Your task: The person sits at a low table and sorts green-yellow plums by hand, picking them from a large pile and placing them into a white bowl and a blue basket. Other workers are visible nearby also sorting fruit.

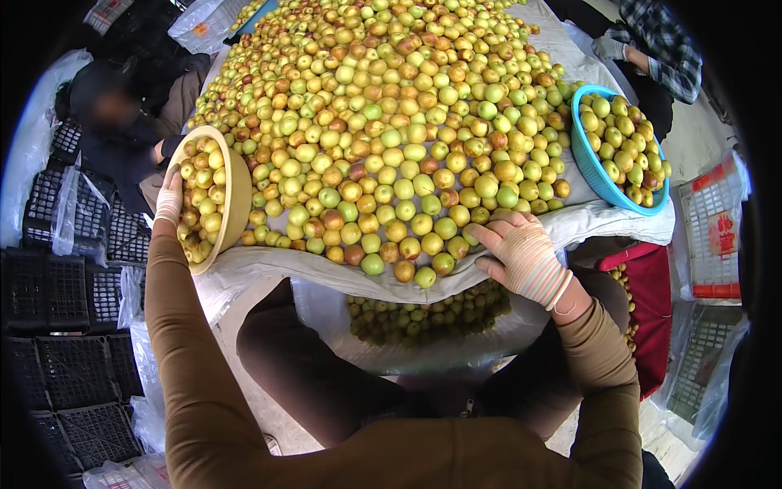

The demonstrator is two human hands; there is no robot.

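A wide heap of green, yellow and russet jujubes (372, 140) covers the cloth-draped table before me. At its left edge stands a tan plastic basin (238, 202), tilted towards me and filled with jujubes. My left hand (170, 198), in a pale striped glove with bare fingertips, grips the outer left side of this basin. On the table's front edge rests my right hand (523, 255), gloved alike, palm down with fingers apart. Its fingertips reach the nearest jujubes, and nothing shows held in it; the underside of the palm is hidden.
At the right, a blue plastic basket (583, 156) holds jujubes. More jujubes (427, 315) lie in a plastic-lined container below the front edge. Red fabric (650, 312) hangs at right. Black crates (76, 367) stack up on the left. A person (116, 134) sits left, another (663, 52) right.
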